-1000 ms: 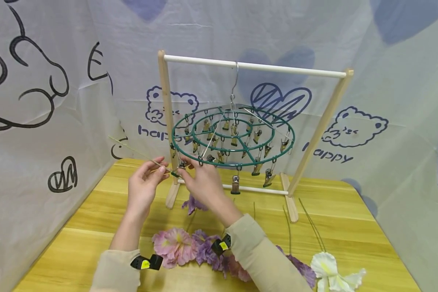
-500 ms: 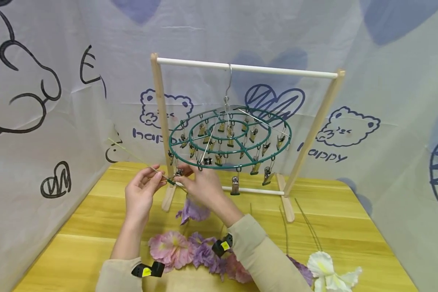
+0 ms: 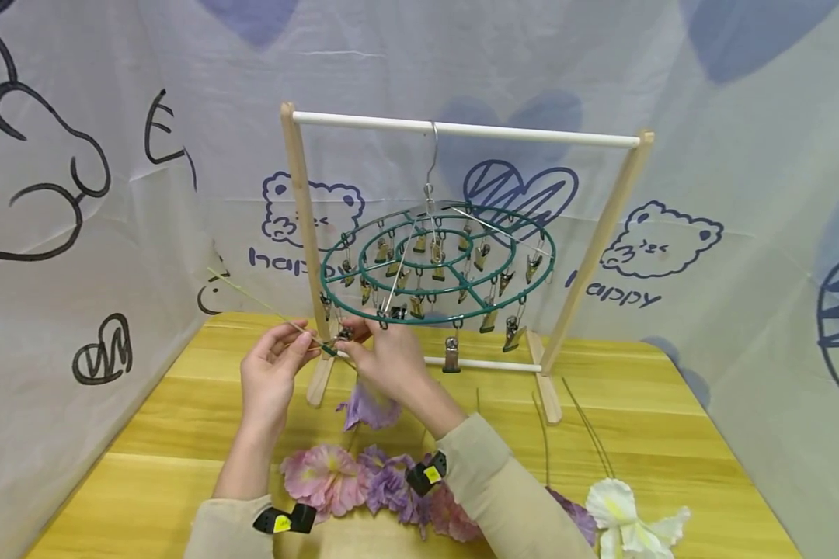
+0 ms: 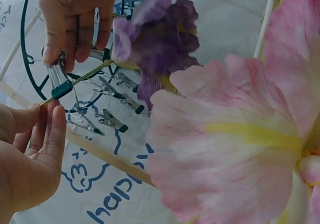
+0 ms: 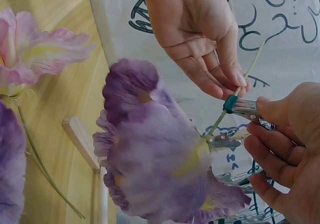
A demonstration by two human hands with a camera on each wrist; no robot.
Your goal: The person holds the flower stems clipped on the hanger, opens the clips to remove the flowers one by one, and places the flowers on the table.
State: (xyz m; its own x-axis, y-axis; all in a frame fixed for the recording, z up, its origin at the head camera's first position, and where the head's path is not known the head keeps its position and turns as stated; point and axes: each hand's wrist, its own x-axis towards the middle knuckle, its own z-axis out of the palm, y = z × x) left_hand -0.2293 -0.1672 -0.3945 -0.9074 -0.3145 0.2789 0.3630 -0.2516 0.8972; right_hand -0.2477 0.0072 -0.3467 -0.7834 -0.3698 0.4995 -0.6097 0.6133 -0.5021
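Under the near left rim of a round green hanger (image 3: 454, 320), both hands meet at a metal clip (image 5: 247, 109) with green tips. My right hand (image 3: 395, 353) pinches the clip at its handle end. The clip's tips lie around the thin green stem (image 5: 216, 124) of a purple artificial flower (image 5: 160, 154). On the other side of the clip, my left hand (image 3: 273, 373) pinches that stem between thumb and fingers. The bloom (image 3: 369, 407) hangs below my right hand, and the stem's free end points up to the left.
A wooden stand (image 3: 294, 186) with a white top rod (image 3: 531, 133) carries the hanger. Several other clips (image 3: 450, 353) dangle from its rings. Pink flowers (image 3: 327, 477), purple ones (image 3: 395, 485) and a white flower (image 3: 632, 520) lie on the wooden table (image 3: 161, 466).
Both hands and the clip have dropped slightly, and the purple bloom shows more fully below my right hand. The head view has shifted a little. Each hand keeps its hold.
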